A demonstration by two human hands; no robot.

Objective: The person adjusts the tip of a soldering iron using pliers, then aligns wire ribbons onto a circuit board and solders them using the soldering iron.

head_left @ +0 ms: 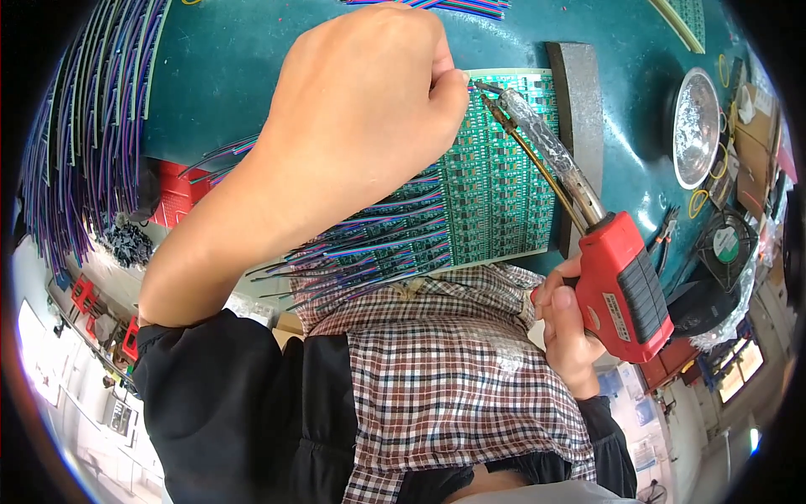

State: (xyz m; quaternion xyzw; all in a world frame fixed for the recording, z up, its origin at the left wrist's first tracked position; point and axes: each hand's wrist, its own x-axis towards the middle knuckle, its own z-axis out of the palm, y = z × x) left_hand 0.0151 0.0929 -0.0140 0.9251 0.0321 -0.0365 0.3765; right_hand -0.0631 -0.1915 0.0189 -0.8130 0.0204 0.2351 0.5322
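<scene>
Both hands are at work: nearest me, my right hand (564,323) is clamped round the red soldering gun (623,286), its long tip angled up to the green circuit panel (495,176). Farther out, my left hand (369,101) is pinched shut at the panel's top edge beside that tip; striped wires (369,244) fan from the panel.
</scene>
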